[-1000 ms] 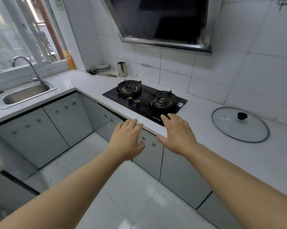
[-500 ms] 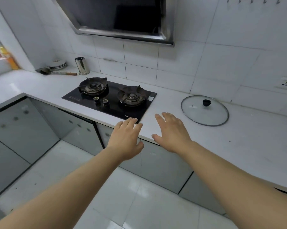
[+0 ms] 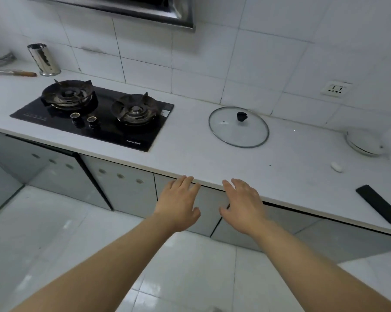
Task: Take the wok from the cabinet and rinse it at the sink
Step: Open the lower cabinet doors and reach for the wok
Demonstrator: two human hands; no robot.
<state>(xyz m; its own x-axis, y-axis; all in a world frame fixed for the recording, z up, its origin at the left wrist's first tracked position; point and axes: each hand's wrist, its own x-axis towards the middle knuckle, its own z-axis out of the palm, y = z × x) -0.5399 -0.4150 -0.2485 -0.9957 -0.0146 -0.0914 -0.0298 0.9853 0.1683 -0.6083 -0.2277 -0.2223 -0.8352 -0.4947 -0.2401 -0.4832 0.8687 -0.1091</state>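
Your left hand (image 3: 178,204) and right hand (image 3: 244,206) hover spread before the shut grey cabinet (image 3: 127,194); a glass lid (image 3: 238,129) lies beyond them.

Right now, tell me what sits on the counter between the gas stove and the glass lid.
Nothing: in the head view, the white countertop between gas stove and glass lid is bare.
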